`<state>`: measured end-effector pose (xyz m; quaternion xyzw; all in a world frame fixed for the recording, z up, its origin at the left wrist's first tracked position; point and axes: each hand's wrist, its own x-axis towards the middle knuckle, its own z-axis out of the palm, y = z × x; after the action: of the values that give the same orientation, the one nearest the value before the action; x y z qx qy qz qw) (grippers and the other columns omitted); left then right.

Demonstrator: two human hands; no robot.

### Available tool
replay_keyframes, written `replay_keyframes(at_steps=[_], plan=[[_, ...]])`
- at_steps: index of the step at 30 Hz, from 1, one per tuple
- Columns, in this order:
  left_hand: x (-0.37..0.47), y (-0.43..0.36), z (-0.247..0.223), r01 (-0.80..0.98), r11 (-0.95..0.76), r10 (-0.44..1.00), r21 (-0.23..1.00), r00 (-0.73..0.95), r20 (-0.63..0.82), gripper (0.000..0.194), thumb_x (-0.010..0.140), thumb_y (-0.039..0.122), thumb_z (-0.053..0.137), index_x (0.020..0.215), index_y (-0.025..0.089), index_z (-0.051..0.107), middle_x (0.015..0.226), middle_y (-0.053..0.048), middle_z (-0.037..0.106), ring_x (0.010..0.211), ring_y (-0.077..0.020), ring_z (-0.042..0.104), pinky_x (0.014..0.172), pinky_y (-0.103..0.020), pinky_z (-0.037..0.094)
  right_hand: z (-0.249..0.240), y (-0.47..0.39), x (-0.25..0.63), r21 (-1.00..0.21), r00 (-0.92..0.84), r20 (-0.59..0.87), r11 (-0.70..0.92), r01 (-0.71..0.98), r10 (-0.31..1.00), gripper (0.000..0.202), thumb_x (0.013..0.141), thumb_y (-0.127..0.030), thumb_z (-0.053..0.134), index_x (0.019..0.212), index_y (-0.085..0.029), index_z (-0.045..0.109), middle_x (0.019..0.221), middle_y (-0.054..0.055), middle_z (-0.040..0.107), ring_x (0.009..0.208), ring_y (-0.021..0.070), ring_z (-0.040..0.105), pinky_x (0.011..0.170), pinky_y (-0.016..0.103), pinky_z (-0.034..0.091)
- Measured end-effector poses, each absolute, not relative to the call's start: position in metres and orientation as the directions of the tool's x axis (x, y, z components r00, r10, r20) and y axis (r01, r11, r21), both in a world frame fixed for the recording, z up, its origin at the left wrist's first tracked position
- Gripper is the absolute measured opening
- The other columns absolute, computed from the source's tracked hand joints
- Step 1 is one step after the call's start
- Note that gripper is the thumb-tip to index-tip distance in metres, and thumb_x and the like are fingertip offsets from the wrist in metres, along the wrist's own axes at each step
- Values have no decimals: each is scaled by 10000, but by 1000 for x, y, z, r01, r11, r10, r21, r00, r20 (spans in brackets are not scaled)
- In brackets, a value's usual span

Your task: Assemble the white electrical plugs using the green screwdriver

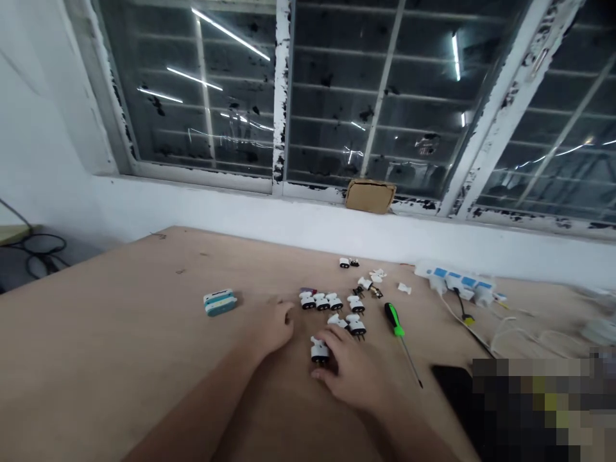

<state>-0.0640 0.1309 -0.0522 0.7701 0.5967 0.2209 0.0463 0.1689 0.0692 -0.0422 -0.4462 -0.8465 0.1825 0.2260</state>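
White-shelled and black-based, a plug (319,350) sits between my right hand's (353,369) thumb and fingers, left of the screwdriver (395,324). My left hand (278,327) curls loosely farther left; whether it grips anything, I cannot tell. Beyond the screwdriver, the tabletop's (120,346) far edge runs along the wall (240,221); wide room opens leftward. The plug's pins point toward me.

plugs (322,301) mid-table, screwdriver (394,319) right of them, power strip (455,282) behind it to the right
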Motion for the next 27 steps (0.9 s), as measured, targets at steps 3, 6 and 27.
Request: replay_keyframes(at_steps=[3,6,27], plan=[[-62,119,-46,840,-401,903,364,297,309,525,796,101,684,1292,275,673,1390,-80,652,1321,-305,582,1153,-451,419,-42,70,171,-520,-487,224,526,673,844,572,788,-253,821,1329,-243,637,1397,101,624,1292,313,586,1110,437,464],[-57,105,-44,715,-560,829,418,476,295,772,677,151,771,1405,321,576,1470,-33,622,1360,-313,565,1194,-437,378,-43,72,173,-580,-471,222,504,640,854,604,762,-237,842,1327,-252,628,1377,90,621,1245,296,608,1080,414,485],[-50,98,-40,542,-613,760,575,603,242,709,681,169,767,1359,263,580,1349,-84,671,1294,-340,586,1120,-462,443,-48,82,175,-771,-357,263,417,480,896,298,825,-210,742,1121,-229,706,1062,39,704,918,210,657,844,351,530]])
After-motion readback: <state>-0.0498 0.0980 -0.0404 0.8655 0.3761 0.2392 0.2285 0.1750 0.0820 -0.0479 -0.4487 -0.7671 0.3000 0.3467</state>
